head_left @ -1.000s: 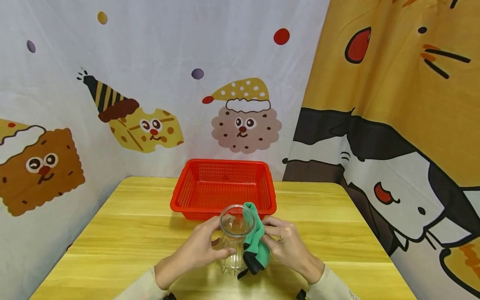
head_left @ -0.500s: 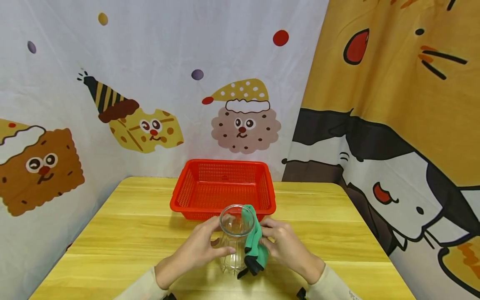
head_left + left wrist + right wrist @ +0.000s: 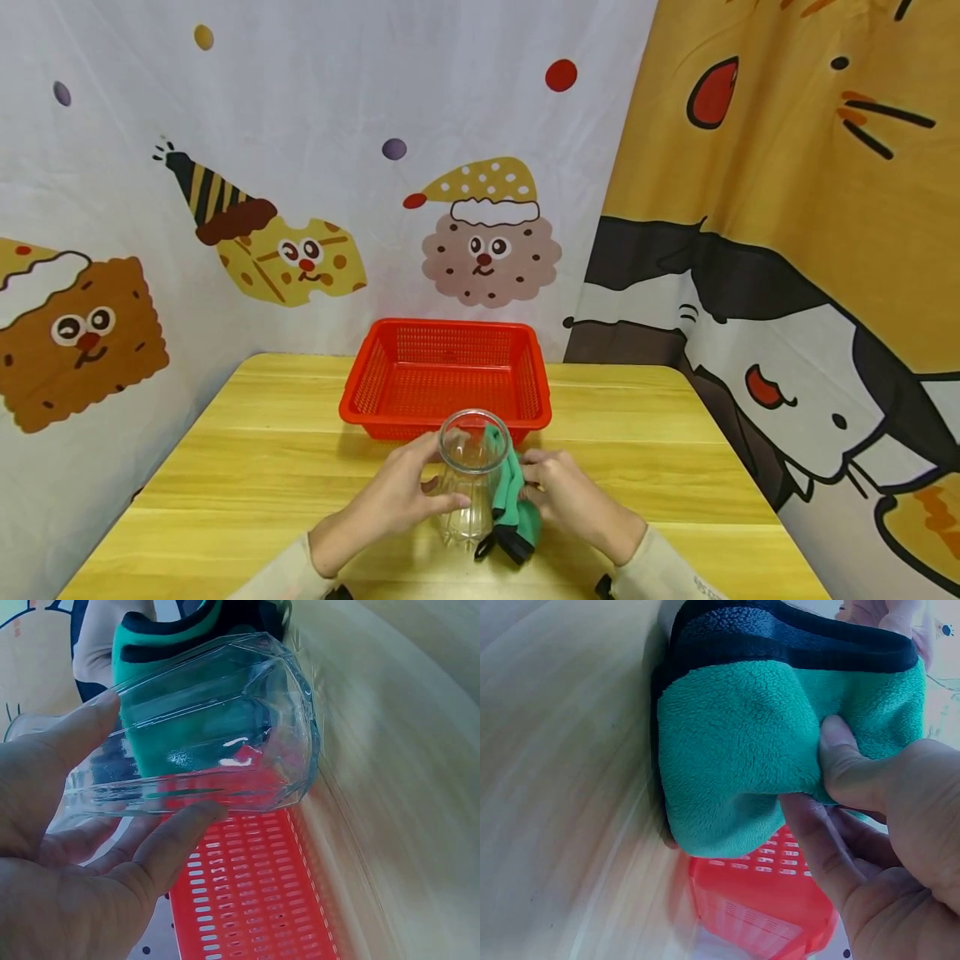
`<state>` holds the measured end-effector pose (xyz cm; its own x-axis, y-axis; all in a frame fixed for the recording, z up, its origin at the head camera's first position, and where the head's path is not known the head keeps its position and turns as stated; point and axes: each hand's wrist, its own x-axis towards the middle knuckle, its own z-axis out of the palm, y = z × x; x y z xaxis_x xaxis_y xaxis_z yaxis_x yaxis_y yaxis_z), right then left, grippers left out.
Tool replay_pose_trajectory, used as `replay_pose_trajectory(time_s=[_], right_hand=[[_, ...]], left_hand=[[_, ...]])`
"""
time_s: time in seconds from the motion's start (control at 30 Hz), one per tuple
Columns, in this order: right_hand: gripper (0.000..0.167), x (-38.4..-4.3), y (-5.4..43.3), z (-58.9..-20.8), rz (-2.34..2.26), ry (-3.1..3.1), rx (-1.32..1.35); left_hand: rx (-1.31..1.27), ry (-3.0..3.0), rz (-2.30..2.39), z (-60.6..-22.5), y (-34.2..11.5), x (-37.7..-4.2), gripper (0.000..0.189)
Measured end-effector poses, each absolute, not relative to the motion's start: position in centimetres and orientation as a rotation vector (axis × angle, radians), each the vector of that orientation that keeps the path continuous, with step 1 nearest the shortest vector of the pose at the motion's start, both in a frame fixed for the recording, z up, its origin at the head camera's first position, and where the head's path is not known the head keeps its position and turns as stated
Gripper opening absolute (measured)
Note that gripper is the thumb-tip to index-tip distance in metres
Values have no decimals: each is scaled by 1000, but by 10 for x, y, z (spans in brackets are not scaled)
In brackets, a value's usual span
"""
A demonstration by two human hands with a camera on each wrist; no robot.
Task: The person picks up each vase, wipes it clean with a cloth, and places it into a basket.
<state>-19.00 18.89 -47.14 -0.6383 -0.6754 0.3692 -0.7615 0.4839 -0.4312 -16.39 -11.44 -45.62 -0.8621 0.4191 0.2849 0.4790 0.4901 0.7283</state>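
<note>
A clear ribbed glass jar (image 3: 467,527) stands upright on the table, its round mouth facing up. My left hand (image 3: 397,493) holds its left side, with the thumb in front and the other fingers partly behind the glass. Against the jar's right side lies a folded green cloth (image 3: 522,521) with black edging. My right hand (image 3: 567,497) pinches this cloth between thumb and fingers. Through the glass (image 3: 217,727) in the left wrist view, the green shows behind it. In the right wrist view the cloth (image 3: 735,735) hides most of the jar.
Just behind the jar sits a red perforated plastic basket (image 3: 390,430), with nothing seen inside. Both stand on a yellow wood-grain table (image 3: 277,450). A cartoon-printed curtain (image 3: 315,100) hangs along the back and sides.
My right hand and the cloth have moved slightly down along the jar's side, and the cloth's upper end sits lower by the rim. The left hand and jar have stayed put.
</note>
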Motion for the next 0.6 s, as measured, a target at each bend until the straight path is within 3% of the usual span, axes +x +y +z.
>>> replay_pose_trajectory(time_s=[0.27,0.6], right_hand=[[20,-192,189,-473,855,-2730,1237],[30,-197,187,-477,791,-2802,1254]], left_hand=[[-795,-2661,-1350,-456,-115,-164,71],[-796,-2666,-1353,-454,-115,-163,71]])
